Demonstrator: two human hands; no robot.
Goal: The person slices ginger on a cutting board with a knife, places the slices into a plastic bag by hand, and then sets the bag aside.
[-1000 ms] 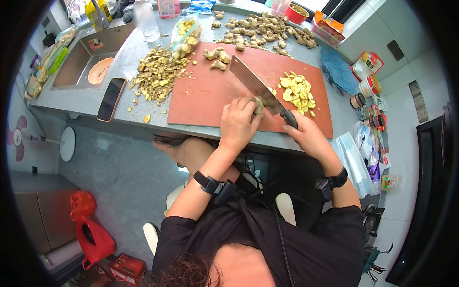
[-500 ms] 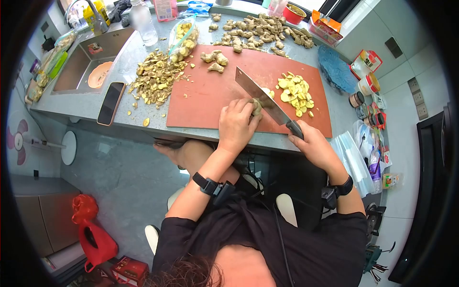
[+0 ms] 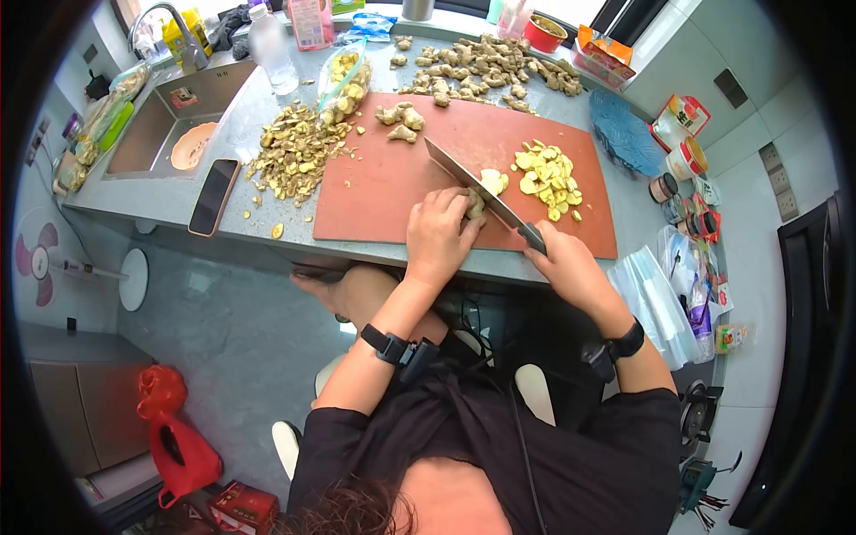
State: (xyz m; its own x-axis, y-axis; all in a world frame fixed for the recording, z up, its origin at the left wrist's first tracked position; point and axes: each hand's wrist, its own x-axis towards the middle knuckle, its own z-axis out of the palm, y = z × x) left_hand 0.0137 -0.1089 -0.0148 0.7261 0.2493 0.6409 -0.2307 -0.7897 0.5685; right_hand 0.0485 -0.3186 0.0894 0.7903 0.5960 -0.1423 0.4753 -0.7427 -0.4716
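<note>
The left hand (image 3: 437,234) is curled over a ginger piece (image 3: 475,206), fingertips pressing it down on the board (image 3: 379,192) close to the board's near edge, a little right of its middle. The right hand (image 3: 563,265) is clenched round the handle of a cleaver (image 3: 468,178), just off the board's near edge. The blade runs slantwise from that hand toward the board's middle, its edge down on the board and touching the right side of the ginger piece, tight against the left fingertips. On the blade's far side a couple of pale slices (image 3: 491,181) lie just beside it, and beyond them a heap of slices (image 3: 546,174) sits toward the board's right edge. Three knobby ginger lumps (image 3: 399,119) rest near the board's far left corner. The board lies on a grey counter (image 3: 259,223) along its near edge. Left of the board is a spread of scraps (image 3: 294,150), then a phone (image 3: 214,196) at the near edge and a sink (image 3: 152,143) at the left end. More raw ginger (image 3: 486,61) is piled along the counter's far edge, with a bag (image 3: 345,76) of cut pieces and a bottle (image 3: 272,49) to its left.
</note>
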